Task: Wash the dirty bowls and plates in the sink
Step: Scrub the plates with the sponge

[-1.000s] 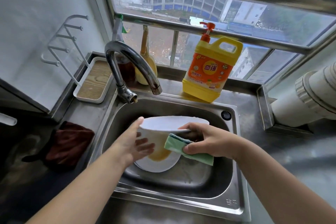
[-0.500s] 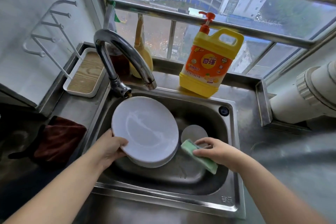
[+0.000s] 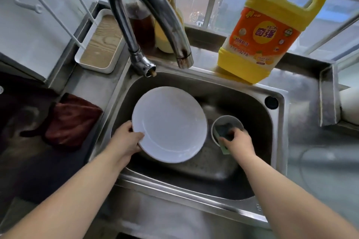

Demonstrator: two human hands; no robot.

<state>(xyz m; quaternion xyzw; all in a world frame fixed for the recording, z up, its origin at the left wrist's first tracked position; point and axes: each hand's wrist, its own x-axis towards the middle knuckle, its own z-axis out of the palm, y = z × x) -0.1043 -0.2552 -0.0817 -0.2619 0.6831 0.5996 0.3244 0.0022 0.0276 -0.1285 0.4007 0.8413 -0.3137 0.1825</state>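
A large white plate (image 3: 171,124) is held tilted over the left half of the steel sink (image 3: 204,163). My left hand (image 3: 126,139) grips its lower left rim, thumb on the face. To the plate's right a small white bowl (image 3: 226,122) sits in the basin. My right hand (image 3: 238,141) holds a green sponge (image 3: 224,132) and pushes it into that bowl; most of the sponge is hidden by the fingers and the bowl wall.
The curved tap (image 3: 147,17) arches over the sink's back left. A yellow detergent jug (image 3: 264,33) stands on the ledge behind. A white tray (image 3: 101,42) with a rack and a dark red cloth (image 3: 71,120) lie on the left counter.
The view has moved closer and lower over the sink. My left hand keeps the white plate tilted face-up. My right hand moved the sponge from beside the small bowl into it.
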